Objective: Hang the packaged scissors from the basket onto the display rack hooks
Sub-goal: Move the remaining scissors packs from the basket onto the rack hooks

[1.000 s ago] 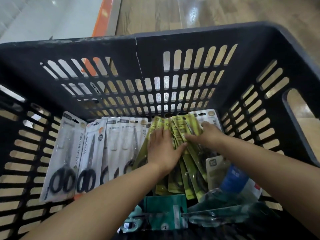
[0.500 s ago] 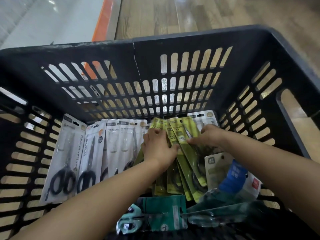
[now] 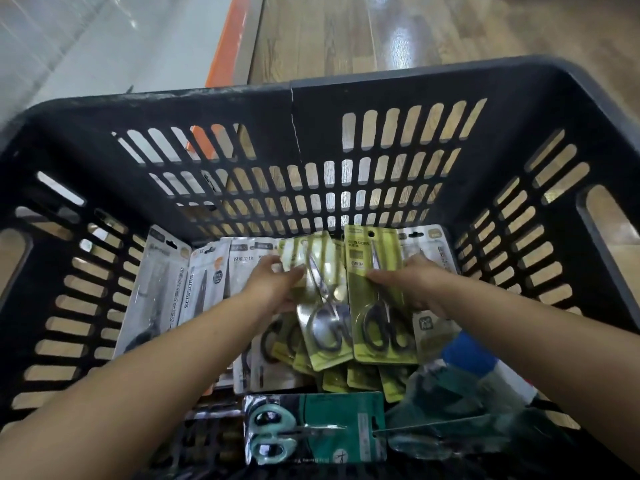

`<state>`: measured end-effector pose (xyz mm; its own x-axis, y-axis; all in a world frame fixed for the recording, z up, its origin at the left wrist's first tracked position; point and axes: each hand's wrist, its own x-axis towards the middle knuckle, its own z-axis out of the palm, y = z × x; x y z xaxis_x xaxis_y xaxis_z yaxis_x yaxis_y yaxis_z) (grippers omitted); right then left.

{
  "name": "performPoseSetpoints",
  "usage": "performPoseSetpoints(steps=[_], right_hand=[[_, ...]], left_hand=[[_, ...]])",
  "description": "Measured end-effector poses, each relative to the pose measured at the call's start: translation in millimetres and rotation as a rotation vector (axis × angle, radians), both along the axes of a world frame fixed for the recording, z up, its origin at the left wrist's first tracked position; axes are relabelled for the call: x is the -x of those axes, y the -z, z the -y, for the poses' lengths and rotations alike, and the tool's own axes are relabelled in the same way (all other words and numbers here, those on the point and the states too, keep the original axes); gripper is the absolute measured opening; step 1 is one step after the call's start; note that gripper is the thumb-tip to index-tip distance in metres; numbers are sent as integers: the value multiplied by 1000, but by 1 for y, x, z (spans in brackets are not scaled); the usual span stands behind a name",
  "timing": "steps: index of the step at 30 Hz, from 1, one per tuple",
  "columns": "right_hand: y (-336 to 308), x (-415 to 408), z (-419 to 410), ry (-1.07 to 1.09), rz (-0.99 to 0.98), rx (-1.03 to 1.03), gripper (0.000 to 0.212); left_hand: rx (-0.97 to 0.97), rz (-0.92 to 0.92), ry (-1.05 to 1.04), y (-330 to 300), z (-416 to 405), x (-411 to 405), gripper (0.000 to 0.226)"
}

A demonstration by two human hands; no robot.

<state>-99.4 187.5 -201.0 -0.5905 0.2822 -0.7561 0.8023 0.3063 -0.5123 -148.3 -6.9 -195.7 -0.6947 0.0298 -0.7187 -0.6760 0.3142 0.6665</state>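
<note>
Right up close: teal-handled scissors pack [image 3: 313, 429] lies flat at the near wall of the basket, untouched for now.
Blue-and-white item: a packet [image 3: 474, 358] sits near right, half under clear wrapping; can't tell what it is.
Left hand: left hand [image 3: 273, 287] pinches the edge of a yellow-green scissors pack [image 3: 323, 306], thumb on the front, lifting it clear of the stack so it comes away singly, I'd say.
Right hand: right hand [image 3: 412, 285] grasps a second yellow-green pack [image 3: 375, 296] by its side, label facing up, hang hole at the far end, ready for a hook.
Stack beneath: more yellow-green packs [image 3: 360, 377] fan out under both, overlapping.
Left row: grey-white scissors packs [image 3: 194, 289] lean side by side against the far wall, which keeps their hang tabs uppermost.
Basket: black slotted basket [image 3: 381, 98] holds everything; nothing has left it yet.
Beyond: wooden floor [image 3: 346, 32] and an orange strip [image 3: 230, 43]; no display rack in sight, so hanging looks like a later step.
</note>
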Motion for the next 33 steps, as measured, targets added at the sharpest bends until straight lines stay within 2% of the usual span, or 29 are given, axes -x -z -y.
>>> performPoseSetpoints(steps=[2, 5, 6, 8, 12, 15, 18, 27, 33], right_hand=[[-2, 1, 2, -5, 8, 2, 81], [-5, 2, 1, 80, -11, 107, 74], [-5, 4, 0, 110, -23, 146, 67], [-9, 8, 1, 132, -51, 168, 50], [-26, 11, 8, 102, -115, 157, 31], [-50, 9, 12, 99, -190, 123, 31], [-76, 9, 13, 128, -289, 174, 25], [-141, 4, 19, 145, -562, 202, 25], [-132, -11, 23, 180, -531, 221, 18]], left_hand=[[-3, 46, 14, 1, -3, 0, 48], [-24, 68, -10, 0, -8, 3, 10], [-38, 72, -18, -2, -9, 3, 4], [-83, 69, -14, -5, -11, 4, 16], [-104, 12, 29, -18, -14, 6, 20], [-101, -57, 66, -35, -10, 7, 18], [-123, -132, 61, -56, 1, 7, 11], [-294, -304, -33, -122, 40, 3, 19], [-295, -326, -87, -118, 54, -2, 18]])
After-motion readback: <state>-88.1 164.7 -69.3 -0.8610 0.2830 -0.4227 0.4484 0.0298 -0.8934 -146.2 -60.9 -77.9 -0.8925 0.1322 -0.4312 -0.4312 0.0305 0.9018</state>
